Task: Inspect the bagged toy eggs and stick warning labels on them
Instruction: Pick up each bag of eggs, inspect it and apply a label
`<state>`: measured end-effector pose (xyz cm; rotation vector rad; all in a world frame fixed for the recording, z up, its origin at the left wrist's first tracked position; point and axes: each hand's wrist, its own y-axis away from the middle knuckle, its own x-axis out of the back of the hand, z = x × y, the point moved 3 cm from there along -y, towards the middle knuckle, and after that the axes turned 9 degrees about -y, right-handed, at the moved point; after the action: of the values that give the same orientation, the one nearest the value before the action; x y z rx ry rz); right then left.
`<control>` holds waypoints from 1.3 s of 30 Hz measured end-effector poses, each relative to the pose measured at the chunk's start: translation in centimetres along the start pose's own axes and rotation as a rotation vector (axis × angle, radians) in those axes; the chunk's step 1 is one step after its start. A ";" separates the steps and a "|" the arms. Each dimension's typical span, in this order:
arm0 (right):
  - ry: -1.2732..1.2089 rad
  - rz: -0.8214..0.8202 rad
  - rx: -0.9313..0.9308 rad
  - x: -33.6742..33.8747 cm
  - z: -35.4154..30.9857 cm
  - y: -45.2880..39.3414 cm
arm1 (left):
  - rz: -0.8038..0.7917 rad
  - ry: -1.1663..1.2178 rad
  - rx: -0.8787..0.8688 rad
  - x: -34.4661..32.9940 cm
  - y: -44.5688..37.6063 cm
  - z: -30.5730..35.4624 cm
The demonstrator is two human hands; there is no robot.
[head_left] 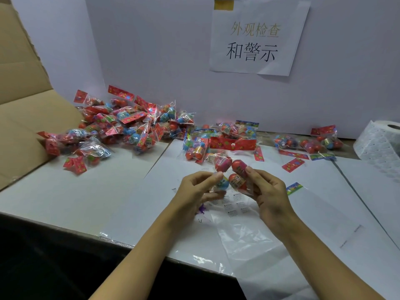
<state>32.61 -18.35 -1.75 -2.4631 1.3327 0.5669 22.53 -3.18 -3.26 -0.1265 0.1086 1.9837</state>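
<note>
Bare forearms reach up from the near edge of the table (65,204), whose top is covered in smooth white sheets. Between them lies a clear, crinkled plastic sheet (244,239) with small printed warning marks on it.

Just beyond that sheet, the held bag of toy eggs (232,176) is lifted off the table between both hands. It is a glossy transparent pouch with three red oval eggs and one blue egg showing through; the film catches the light in creases. The left hand (194,191) has a narrow grip, thumb and forefinger pinching the pouch's left side by the blue egg. The right hand (268,193) has its fingers curled round the pouch's right side, thumb pressed on a red egg.

Behind the held bag, a small cluster of bags (223,139) lies on the table with red and blue card headers. Far left of the held bag, a big loose pile of bags (121,126) spills toward an open brown cardboard box (23,100) with a matt, corrugated flap. Right of the held bag and further back, a few more bags (313,141) lie beside a white label roll (378,141), cylindrical, with a dark core.

A pale partition wall (162,50) stands behind the table. Above the held bag, a white paper sign (257,37) is fixed to it with yellow tape and carries large Chinese characters.
</note>
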 end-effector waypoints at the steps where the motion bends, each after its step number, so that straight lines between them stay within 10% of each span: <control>1: 0.008 0.005 -0.001 0.0 0.0 0.0 | -0.046 -0.030 0.009 -0.3 0.1 -0.1; 21: 0.472 -0.196 -0.007 -0.9 0.8 1.2 | -0.117 -0.094 -0.080 -0.4 0.6 0.1; 39: 0.362 -0.166 0.134 -0.9 0.8 0.9 | -0.116 -0.066 -0.129 -1.1 0.7 0.7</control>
<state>31.23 -17.84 -2.11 -2.6127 1.2207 -0.0112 22.31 -4.35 -2.43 -0.1476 -0.0680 1.8762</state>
